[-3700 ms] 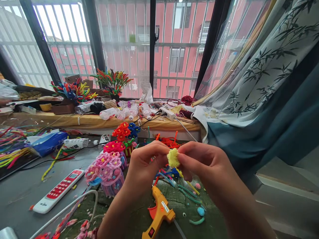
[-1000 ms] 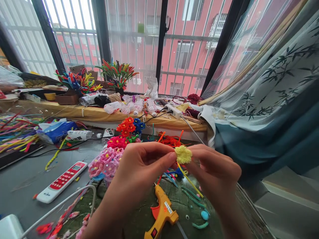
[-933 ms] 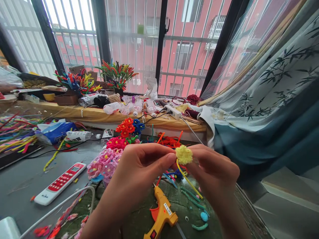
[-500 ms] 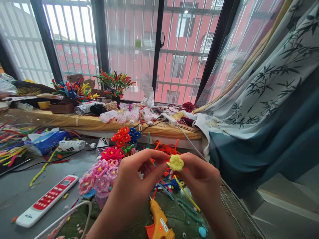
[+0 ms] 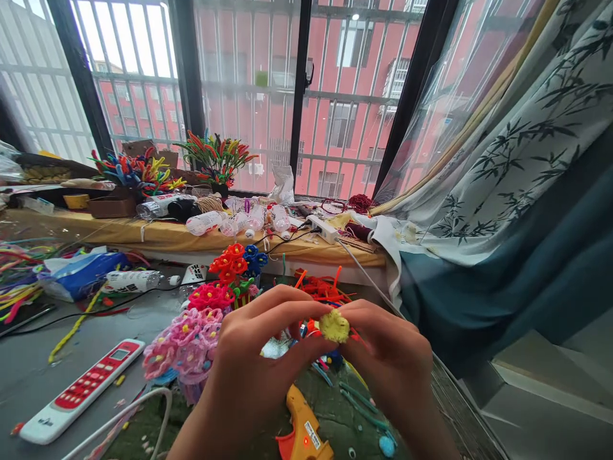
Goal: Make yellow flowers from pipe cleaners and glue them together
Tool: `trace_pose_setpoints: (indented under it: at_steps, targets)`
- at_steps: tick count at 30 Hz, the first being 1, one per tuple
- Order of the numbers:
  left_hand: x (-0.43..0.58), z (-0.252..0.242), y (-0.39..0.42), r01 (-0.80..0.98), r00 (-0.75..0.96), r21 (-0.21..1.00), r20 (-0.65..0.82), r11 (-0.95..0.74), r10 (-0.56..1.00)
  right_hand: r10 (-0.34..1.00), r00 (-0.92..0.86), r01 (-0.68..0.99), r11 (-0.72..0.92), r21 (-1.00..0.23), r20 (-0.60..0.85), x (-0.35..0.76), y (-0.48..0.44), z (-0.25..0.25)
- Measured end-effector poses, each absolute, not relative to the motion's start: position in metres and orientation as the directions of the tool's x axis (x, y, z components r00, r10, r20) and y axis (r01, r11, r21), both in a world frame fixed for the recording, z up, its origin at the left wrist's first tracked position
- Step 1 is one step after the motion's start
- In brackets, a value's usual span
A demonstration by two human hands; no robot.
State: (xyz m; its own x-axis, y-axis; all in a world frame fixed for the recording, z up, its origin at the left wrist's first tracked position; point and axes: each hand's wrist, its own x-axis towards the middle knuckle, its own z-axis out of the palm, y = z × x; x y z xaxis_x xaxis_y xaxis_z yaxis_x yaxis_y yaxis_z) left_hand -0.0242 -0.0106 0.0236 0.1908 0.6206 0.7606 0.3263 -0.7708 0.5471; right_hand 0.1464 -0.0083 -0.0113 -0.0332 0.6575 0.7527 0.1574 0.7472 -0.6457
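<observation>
A small fuzzy yellow piece (image 5: pixel 334 326), coiled like a pipe-cleaner flower, is held up between both hands. My left hand (image 5: pixel 268 351) pinches it from the left with thumb and fingers. From the right, the fingertips of my right hand (image 5: pixel 390 354) close on its other side. Below the hands a yellow-orange hot glue gun (image 5: pixel 306 428) lies on the dark green surface, its small red light lit. Pink pipe-cleaner flowers (image 5: pixel 191 338) stand in a bunch beside my left hand, with red flowers (image 5: pixel 230 262) and blue flowers (image 5: pixel 255 259) behind.
On the left lie a red-and-white remote control (image 5: pixel 81 393), a plastic bottle (image 5: pixel 136 281) and a blue packet (image 5: pixel 81 271). A white cable (image 5: pixel 129 412) curves across the front. Teal pipe cleaners (image 5: pixel 361 406) lie at right. The window ledge holds a power strip (image 5: pixel 322 229) and several bottles.
The yellow piece has tilted and sunk slightly in the fingers, and both hands have drawn closer around it. The whole view has shifted a little.
</observation>
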Motion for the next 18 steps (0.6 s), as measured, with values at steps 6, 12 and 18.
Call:
trace_pose_setpoints:
  at_steps: [6,12,18]
  targets:
    - [-0.0244,0.0252,-0.0087,0.272,0.189,0.582,0.748,-0.766,0.636,0.616,-0.023,0.197,0.775,-0.6,0.788,0.1466,-0.0089,-0.0119]
    - [-0.0242,0.0288,-0.0082,0.149,0.15,0.642,0.737,-0.752,0.659,0.612,-0.022,0.205,0.777,-0.595,0.791,0.1473,-0.0077,-0.0119]
    - [-0.0259,0.0246,-0.0075,0.196,0.148,0.54,0.809,-0.819,0.569,0.566,-0.085,0.264,0.806,-0.529,0.82,0.149,-0.0083,-0.0063]
